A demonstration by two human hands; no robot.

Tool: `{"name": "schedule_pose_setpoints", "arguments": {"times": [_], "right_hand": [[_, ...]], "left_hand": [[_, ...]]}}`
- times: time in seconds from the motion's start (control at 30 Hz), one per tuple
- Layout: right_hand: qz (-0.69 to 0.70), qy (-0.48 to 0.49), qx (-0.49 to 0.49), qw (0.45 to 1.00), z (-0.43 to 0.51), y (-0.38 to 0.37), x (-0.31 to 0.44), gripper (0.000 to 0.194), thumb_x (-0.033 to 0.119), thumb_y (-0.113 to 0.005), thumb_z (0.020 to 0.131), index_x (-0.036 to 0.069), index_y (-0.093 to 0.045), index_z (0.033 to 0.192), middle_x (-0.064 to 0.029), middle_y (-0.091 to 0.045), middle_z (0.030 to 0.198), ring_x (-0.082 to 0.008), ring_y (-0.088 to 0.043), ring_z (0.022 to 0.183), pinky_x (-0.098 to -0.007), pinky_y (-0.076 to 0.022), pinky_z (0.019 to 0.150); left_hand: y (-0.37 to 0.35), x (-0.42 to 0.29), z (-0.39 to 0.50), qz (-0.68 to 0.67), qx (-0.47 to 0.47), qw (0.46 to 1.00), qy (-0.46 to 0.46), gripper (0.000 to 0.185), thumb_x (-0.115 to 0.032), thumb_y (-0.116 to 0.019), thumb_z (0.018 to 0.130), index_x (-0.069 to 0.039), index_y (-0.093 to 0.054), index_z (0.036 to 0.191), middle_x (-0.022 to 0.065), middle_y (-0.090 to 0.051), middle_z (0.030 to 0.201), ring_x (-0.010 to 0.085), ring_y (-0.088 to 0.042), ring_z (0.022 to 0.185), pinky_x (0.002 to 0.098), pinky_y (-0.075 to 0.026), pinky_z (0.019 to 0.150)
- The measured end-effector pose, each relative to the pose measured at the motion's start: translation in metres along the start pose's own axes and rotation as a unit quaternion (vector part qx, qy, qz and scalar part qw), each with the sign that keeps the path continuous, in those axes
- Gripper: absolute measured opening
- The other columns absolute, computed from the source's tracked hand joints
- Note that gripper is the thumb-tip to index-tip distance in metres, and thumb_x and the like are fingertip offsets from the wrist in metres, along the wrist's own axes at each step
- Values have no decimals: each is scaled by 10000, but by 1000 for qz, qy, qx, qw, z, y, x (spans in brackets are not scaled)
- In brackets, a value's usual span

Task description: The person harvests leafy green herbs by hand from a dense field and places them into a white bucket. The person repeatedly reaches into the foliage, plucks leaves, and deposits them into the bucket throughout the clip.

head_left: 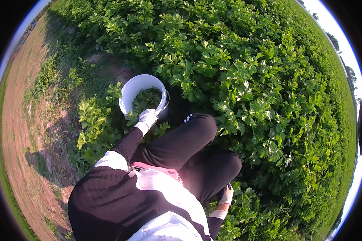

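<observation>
A white plastic bucket (129, 93) stands among the plants, its mouth tilted towards me, with loose cut green leaves (147, 98) inside. My left hand (147, 118), in a white glove, is closed on the bucket's near rim, by the wire handle. My right hand (227, 194), also gloved, is low beside my right knee, close to leafy celery-like plants (244, 205). Its fingers are mostly hidden by the leg and a dark patch, so what it holds cannot be told.
Dense rows of the same leafy crop (259, 75) spread ahead and to the right. My bent legs (181, 141) in dark trousers lie between the hands. Bare, dry soil (18, 105) with weeds runs along the left. One leafy clump (92, 120) stands left of the bucket.
</observation>
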State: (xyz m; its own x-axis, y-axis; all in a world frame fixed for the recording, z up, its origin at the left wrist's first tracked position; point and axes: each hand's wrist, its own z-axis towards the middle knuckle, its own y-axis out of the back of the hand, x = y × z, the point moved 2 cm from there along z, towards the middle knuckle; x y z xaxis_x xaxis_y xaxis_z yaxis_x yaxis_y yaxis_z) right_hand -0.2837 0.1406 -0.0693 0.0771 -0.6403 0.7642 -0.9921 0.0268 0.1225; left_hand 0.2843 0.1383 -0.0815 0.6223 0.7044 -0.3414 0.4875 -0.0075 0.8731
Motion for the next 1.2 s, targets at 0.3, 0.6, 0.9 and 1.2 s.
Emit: {"name": "schedule_pose_setpoints", "arguments": {"times": [0.3,0.6,0.9,1.2], "right_hand": [[-88,167,-165,968,-36,-20,107,269,105,-653,891,-23,-640,1128,-72,-668,1013,-145,-613,881,-286,-504,828],[-82,325,49,941,-41,-181,265,267,27,-558,925,-31,-617,1179,-93,-657,1084,-148,-622,925,-280,-490,861],[-373,477,294,739,3,-376,286,328,135,-690,816,44,-638,1126,-143,-653,1046,-324,-635,940,-347,-505,839],[-414,544,275,676,18,-427,248,314,308,-674,828,98,-647,1061,-102,-633,888,-280,-643,800,-388,-505,704]], "left_hand": [[13,54,62,92,-47,995,15,362,-320,-646,823,-79,-641,1093,147,-686,1035,331,-647,993,434,-505,866],[67,-5,55,-173,-177,967,-60,322,-109,-536,863,-74,-633,1168,130,-677,1104,300,-634,1048,383,-483,926],[147,-66,131,-238,-277,919,-150,457,-185,-672,854,-187,-552,1295,97,-469,1338,292,-590,1075,362,-491,919],[140,-92,212,197,-230,915,-267,342,-256,-581,886,-147,-602,1209,92,-435,1418,331,-398,1318,443,-364,1076]]}}
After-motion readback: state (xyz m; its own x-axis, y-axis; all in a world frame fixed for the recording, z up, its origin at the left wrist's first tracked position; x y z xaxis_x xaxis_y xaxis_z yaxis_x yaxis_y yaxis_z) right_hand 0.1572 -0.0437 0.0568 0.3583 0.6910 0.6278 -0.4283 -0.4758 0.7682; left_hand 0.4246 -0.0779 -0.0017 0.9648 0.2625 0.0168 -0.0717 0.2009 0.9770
